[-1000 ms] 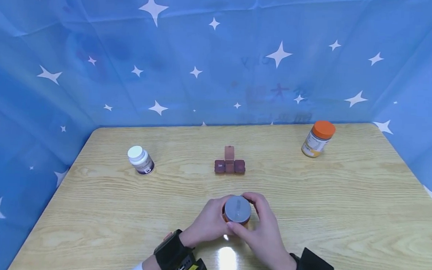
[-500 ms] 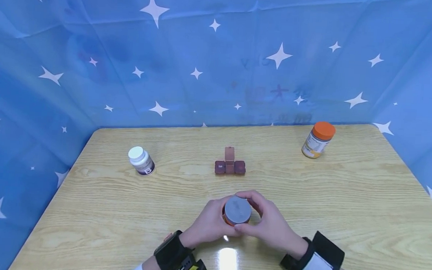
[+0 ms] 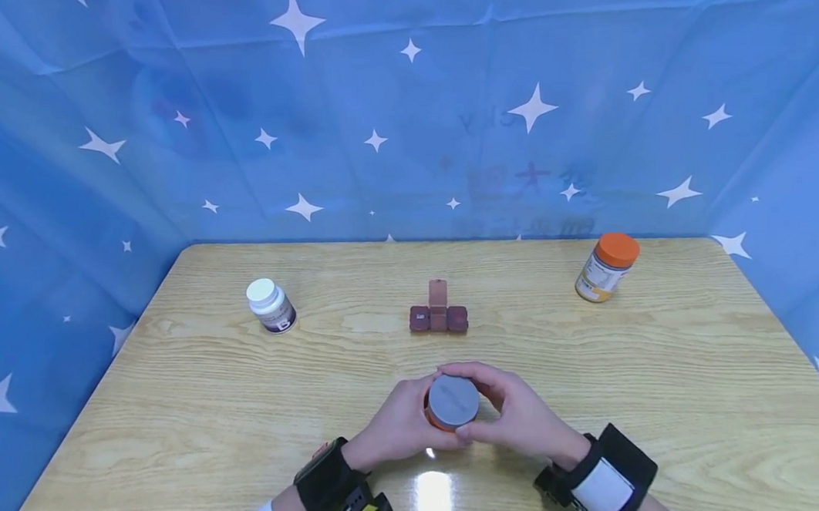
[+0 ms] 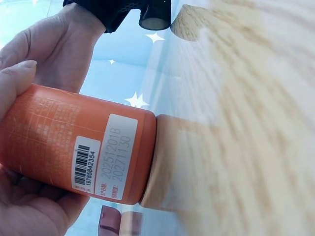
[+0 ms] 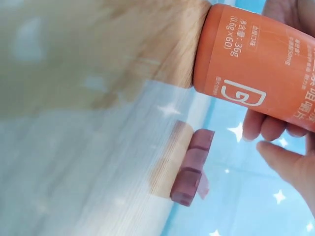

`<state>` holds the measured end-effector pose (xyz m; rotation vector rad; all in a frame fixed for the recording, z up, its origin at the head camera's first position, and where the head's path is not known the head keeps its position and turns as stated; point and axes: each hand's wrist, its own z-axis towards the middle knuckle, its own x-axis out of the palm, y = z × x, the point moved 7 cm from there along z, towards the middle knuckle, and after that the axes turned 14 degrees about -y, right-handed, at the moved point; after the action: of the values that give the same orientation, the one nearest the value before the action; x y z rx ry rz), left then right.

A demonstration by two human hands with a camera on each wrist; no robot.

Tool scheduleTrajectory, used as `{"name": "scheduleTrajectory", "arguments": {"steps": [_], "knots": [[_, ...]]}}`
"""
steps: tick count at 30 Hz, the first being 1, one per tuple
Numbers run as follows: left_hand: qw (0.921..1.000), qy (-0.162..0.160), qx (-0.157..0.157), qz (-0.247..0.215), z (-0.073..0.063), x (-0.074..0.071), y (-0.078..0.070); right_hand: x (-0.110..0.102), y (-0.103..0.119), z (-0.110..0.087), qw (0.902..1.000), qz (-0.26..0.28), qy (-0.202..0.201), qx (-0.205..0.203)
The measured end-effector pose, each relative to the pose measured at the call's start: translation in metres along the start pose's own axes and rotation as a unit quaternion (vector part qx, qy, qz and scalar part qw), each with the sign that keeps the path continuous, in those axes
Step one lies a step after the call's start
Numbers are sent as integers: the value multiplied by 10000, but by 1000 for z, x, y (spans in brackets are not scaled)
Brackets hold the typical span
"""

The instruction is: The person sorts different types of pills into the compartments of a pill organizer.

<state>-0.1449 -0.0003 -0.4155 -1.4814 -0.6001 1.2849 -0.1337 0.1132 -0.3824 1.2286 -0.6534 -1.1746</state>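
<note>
An orange pill bottle [image 4: 74, 142] with a grey screw cap [image 3: 453, 401] stands upright on the table at front centre. My left hand [image 3: 401, 421] grips its body from the left. From the other side, my right hand [image 3: 522, 416] holds the cap between thumb and fingers, with the index finger over the far rim and the thumb at the near rim. The right wrist view shows the bottle's printed front with a white logo; a barcode label [image 4: 86, 164] appears in the left wrist view. The bottle's base meets the wooden surface.
Behind the hands lies a small maroon pill box [image 3: 438, 316], its middle lid flipped open toward the back. A white bottle [image 3: 271, 305] stands at the left, and a jar with an orange lid [image 3: 606, 267] at the back right. A blue star-patterned cloth [image 3: 375, 107] borders the wooden table [image 3: 186, 398].
My right fingers have gone counterclockwise round the cap, and the right wrist has swung outward to the right. The left hand keeps its grip on the bottle in the same place.
</note>
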Motion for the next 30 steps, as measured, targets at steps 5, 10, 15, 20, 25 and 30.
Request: {"name": "scheduleTrajectory", "arguments": {"steps": [5,10,15,20,25,30], "knots": [[10000,2,63,17,0,0,-2,0,3,-3,9978,-507,-303,303],[9997,-90,176,116,1,-4,-3,4,15,-11,9676,-1618,-1842,609],[9998,-101,153,69,1,-3,-2,10,15,-15,9507,-1704,-2518,609],[9999,-11,38,-123,0,-1,0,5,11,-13,9764,-820,-1867,710],[9998,23,-46,-200,0,1,0,-10,22,-8,9924,129,-1166,361],[9999,12,-117,-32,1,3,0,-52,31,-10,9810,-1519,-1052,592]]}}
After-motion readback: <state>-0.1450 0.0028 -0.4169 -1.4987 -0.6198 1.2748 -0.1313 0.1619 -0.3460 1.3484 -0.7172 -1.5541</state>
